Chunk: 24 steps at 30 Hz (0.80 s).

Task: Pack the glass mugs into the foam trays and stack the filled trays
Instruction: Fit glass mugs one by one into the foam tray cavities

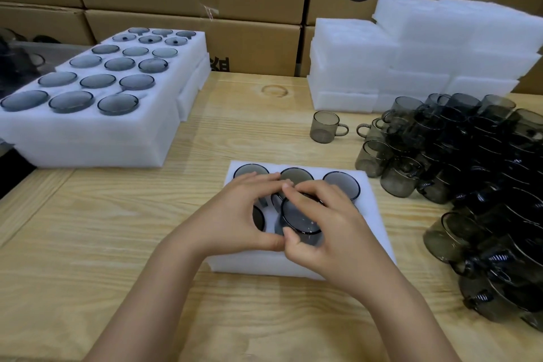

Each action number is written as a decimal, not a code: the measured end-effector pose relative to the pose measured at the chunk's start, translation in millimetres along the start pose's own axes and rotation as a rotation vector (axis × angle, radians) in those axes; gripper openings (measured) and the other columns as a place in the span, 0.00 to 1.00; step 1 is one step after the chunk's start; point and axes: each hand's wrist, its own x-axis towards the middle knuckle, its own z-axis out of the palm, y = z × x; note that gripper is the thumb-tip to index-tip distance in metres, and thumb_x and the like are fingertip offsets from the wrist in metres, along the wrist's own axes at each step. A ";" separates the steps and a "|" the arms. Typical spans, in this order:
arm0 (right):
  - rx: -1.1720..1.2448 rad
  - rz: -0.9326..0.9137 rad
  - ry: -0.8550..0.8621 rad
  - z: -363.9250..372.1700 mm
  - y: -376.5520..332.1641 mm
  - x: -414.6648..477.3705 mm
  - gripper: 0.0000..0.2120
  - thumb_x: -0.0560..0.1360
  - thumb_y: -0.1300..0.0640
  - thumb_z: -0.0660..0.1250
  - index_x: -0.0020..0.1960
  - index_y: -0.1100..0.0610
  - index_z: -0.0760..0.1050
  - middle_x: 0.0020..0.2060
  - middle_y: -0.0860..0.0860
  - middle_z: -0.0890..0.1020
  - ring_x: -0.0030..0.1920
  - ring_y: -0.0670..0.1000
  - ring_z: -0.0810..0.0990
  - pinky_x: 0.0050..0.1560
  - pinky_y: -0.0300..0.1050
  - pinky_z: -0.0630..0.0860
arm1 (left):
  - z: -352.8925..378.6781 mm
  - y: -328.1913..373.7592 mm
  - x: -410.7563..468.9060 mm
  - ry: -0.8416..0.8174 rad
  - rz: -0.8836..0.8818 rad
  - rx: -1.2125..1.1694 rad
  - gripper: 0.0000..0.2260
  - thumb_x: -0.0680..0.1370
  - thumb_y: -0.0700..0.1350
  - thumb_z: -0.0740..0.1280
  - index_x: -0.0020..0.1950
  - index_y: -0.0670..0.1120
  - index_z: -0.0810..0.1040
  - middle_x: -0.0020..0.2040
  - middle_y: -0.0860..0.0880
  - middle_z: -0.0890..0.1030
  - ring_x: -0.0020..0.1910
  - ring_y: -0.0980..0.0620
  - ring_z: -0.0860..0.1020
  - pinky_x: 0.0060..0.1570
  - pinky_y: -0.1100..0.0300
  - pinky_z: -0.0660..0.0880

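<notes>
Both hands meet over the tray [372, 210] at the near middle of the tabletop [117, 244]. The right hand [332, 223] has its grip curled round a mug [299, 214], base up, over the middle pocket of the front row. The left hand [235, 214] arches beside it, its fingertips and thumb meeting the right's at the mug's edge. Whether its grip holds the glass or only steadies it, I cannot tell.

To seat the mug well, I would keep it level and turn it so the handle lines up with the pocket's notch (hidden under the hands here). Then press straight down with even force until its base sits flush with the others. Forcing it in at a tilt could tear the foam or chip the glass.

The mug is smoky grey glass, see-through, with a dark ring around its flat base. Three more sit base up in the back row, and another shows under the left palm. Filled trays [88, 138] are stacked at the left and loose mugs [470, 170] are heaped at the right.
</notes>
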 end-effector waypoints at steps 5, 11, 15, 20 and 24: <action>-0.133 0.015 0.006 0.4 -7.2 -0.5 0.25 0.66 0.52 0.68 0.61 0.60 0.78 0.49 0.52 0.79 0.46 0.53 0.76 0.42 0.40 0.73 | 0.5 0.0 -0.2 -0.016 0.039 0.085 0.39 0.62 0.55 0.71 0.72 0.53 0.67 0.62 0.76 0.56 0.62 0.85 0.49 0.62 0.82 0.45; -0.139 0.035 0.038 1.4 -2.5 -1.4 0.26 0.66 0.50 0.74 0.61 0.60 0.78 0.46 0.52 0.78 0.46 0.52 0.77 0.41 0.40 0.74 | -0.6 -2.5 -0.3 -0.007 0.034 0.089 0.39 0.65 0.50 0.77 0.73 0.51 0.66 0.71 0.63 0.64 0.68 0.78 0.53 0.71 0.68 0.53; -0.053 0.055 0.002 1.3 3.1 1.4 0.27 0.69 0.47 0.73 0.65 0.54 0.74 0.50 0.45 0.75 0.51 0.44 0.71 0.49 0.34 0.68 | -0.1 -4.7 0.0 0.008 0.030 0.102 0.38 0.66 0.48 0.79 0.73 0.51 0.68 0.73 0.58 0.66 0.72 0.68 0.57 0.72 0.63 0.55; 0.143 0.162 -0.107 -3.8 6.5 4.7 0.31 0.67 0.35 0.67 0.67 0.48 0.72 0.51 0.36 0.72 0.57 0.39 0.69 0.56 0.30 0.65 | 2.4 -7.6 1.1 0.036 0.042 0.092 0.37 0.65 0.51 0.80 0.71 0.52 0.70 0.72 0.59 0.67 0.72 0.69 0.58 0.71 0.67 0.56; 0.186 0.194 0.006 -2.3 0.0 22.9 0.30 0.72 0.32 0.56 0.67 0.48 0.72 0.62 0.39 0.70 0.65 0.40 0.63 0.64 0.31 0.59 | 1.5 -6.6 2.6 0.041 0.040 0.002 0.35 0.62 0.53 0.81 0.66 0.55 0.73 0.70 0.63 0.69 0.73 0.66 0.58 0.71 0.59 0.61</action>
